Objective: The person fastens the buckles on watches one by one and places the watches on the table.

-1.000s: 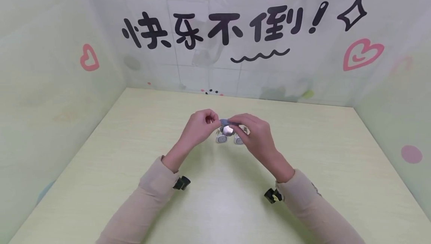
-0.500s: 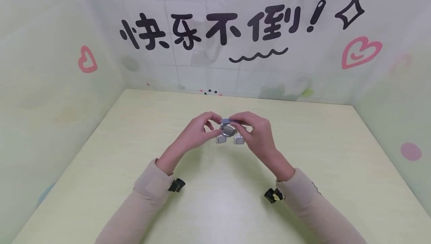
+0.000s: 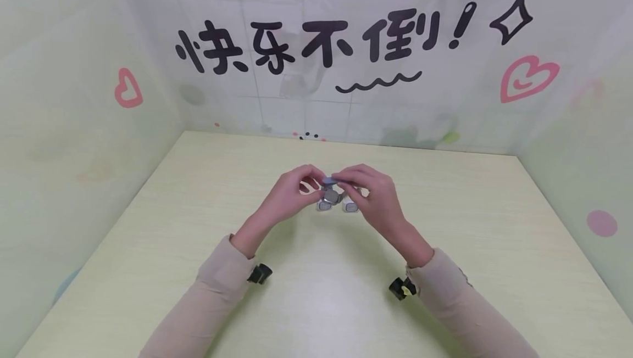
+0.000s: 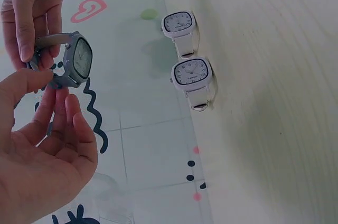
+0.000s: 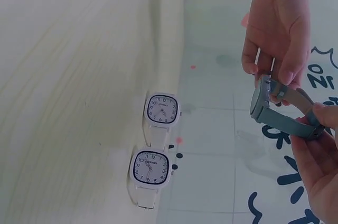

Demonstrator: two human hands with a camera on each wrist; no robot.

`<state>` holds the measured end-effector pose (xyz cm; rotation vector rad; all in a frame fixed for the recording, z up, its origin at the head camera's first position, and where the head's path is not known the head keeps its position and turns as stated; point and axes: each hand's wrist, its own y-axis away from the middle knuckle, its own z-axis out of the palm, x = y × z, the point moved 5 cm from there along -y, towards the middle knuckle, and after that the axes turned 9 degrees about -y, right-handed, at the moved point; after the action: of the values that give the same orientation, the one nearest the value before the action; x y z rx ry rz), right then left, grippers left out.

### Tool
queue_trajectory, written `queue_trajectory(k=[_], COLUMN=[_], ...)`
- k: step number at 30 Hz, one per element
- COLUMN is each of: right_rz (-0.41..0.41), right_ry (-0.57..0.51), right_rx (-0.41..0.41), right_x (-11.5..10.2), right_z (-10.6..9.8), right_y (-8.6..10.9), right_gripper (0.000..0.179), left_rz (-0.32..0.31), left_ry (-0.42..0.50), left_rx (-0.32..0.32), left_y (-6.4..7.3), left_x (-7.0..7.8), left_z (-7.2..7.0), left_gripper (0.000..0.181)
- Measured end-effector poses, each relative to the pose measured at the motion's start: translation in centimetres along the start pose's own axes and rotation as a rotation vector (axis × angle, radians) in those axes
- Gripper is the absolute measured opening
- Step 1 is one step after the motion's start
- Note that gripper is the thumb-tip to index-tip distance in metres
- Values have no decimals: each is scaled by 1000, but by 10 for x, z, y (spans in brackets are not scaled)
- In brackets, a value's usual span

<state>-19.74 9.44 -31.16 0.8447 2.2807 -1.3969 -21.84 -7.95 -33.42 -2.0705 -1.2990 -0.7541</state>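
A blue-grey wristwatch (image 3: 331, 197) hangs between both hands above the table, its strap bent into a loop in the right wrist view. With thumb and fingers, my left hand (image 3: 292, 196) pinches the strap close to the watch case (image 4: 79, 60). The strap's other part (image 5: 290, 123) is pinched by my right hand (image 3: 373, 190). Fingers hide part of the strap and its ends. Beyond the hands stand two white wristwatches, the left one (image 3: 323, 206) partly covered by the held watch and the right one (image 3: 350, 206) partly behind the right hand.
The pale wood-grain table (image 3: 316, 292) is bounded by a printed backdrop (image 3: 306, 111) behind and at both sides. Small black cameras (image 3: 259, 274) sit at the sleeve cuffs.
The left thumb has dropped away from its fingertips to the watch case, and the left hand's pinch has widened. The watch face has tilted and shifted slightly left; the right hand has barely moved.
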Motion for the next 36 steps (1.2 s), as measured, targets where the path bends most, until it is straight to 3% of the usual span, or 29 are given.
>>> queue_trajectory(k=[7, 22, 29, 36], right_rz=[21, 0, 119, 177], right_ry=[57, 73, 35, 41], right_rx=[-80, -118, -108, -56], right_x=[2, -2, 1, 6], right_z=[3, 7, 6, -2], right_y=[1, 1, 2, 1], right_gripper=[14, 13, 19, 27], left_rz=[42, 99, 49, -80], left_ry=[41, 79, 132, 95], left_rx=[28, 54, 26, 46], left_y=[0, -3, -3, -7], left_x=[1, 8, 9, -1], left_z=[0, 6, 5, -2], left_gripper=[22, 19, 17, 16])
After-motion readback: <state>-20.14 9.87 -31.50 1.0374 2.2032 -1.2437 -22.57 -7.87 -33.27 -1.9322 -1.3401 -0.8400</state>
